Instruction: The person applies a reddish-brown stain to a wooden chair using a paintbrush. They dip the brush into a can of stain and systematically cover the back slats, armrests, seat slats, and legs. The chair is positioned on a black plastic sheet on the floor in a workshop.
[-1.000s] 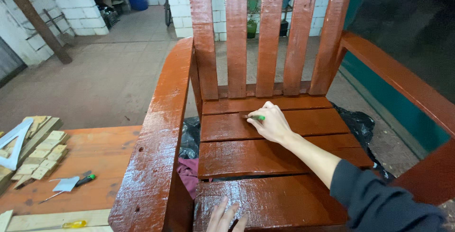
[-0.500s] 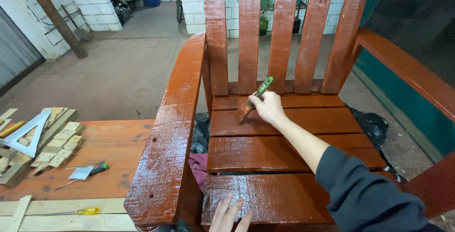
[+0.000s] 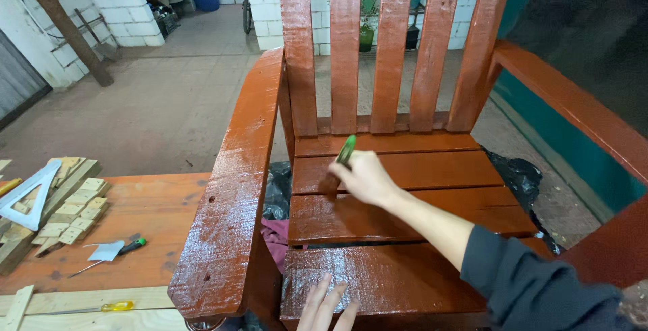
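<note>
Since half a second ago the brush has swung from the back corner of the seat forward onto the second slat, and the view has tipped slightly down. On the far left, the wooden worktop (image 3: 155, 202) carries a stack of small wood blocks (image 3: 71, 216), a grey triangle (image 3: 30, 196) and two screwdrivers, laid aside out of the wet paint. The left hand (image 3: 327, 307) rests with fingers spread flat on the front slat of the red-brown chair (image 3: 405, 223), seemingly steadying it. The right hand (image 3: 364, 177) pinches a green-handled brush (image 3: 346, 150) (bristles hidden behind the fingers), tilted so its tip meets the glossy seat.
</note>
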